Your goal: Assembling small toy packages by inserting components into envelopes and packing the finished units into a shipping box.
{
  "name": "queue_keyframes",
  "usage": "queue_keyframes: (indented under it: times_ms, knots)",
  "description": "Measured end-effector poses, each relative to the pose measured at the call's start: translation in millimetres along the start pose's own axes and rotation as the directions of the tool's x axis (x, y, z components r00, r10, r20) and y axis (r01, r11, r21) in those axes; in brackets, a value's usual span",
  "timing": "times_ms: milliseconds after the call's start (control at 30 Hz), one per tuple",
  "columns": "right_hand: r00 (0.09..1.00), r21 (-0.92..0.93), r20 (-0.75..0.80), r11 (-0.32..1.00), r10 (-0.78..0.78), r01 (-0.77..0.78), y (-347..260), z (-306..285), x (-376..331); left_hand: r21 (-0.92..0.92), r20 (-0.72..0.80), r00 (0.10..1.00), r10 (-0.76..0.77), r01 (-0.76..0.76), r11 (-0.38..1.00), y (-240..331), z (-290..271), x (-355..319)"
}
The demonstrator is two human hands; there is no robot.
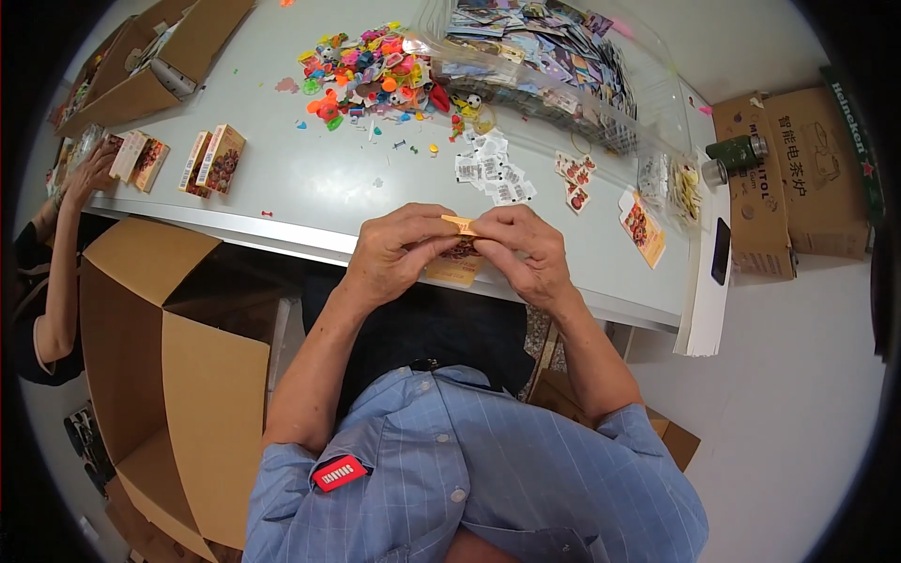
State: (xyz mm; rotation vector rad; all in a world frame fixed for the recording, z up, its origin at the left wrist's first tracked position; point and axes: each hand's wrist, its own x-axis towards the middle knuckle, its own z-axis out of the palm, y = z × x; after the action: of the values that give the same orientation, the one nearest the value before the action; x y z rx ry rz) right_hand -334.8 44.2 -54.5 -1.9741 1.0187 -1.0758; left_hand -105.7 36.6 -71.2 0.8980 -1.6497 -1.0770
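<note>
Over the table's front edge, a small orange-yellow printed carton (454, 272) is pinched between my two hands. My left hand (399, 249) grips its left side, thumb and fingers closed at the top flap. On the other side my right hand (526, 251) holds the same flap with bent fingers. Part of the carton hides behind my fingers. Just beyond them lie white printed sachets (493, 167) and small stickers with red pictures (575, 178). A flat orange carton (643, 230) rests to the right of these.
Colourful small toys (371, 70) are heaped at the back, beside a clear plastic bin (648, 103) full of packets. Filled cartons (221, 159) stand at left, near a co-worker's hand (91, 174). A large open cardboard box (211, 394) is at my left; a phone (721, 251) lies right.
</note>
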Motion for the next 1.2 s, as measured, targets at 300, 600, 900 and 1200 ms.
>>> queue_keyframes:
  times_ms: [300, 600, 900, 1200]
  knots:
    - [0.728, 0.680, 0.294, 0.400, 0.619, -0.614, -28, -12, -10, 0.303, 0.087, 0.894, 0.439, -0.443, 0.844, 55, 2, -18]
    - [0.919, 0.731, 0.005, 0.625, 0.394, -0.272, -6, 34, -3, -0.434, -0.186, 0.889, -0.418, 0.308, 0.847, 33, 1, -24]
    - [0.973, -0.384, -0.227, 0.921, -0.028, -0.063, 62, -9, 73, -0.283, -0.292, 0.915, -0.277, 0.194, 0.939, -24, -33, -2]
    - [0.988, -0.574, -0.153, 0.811, 0.033, -0.116, 111, -12, 115, -0.295, -0.187, 0.927, -0.326, 0.263, 0.918, -37, -33, -3]
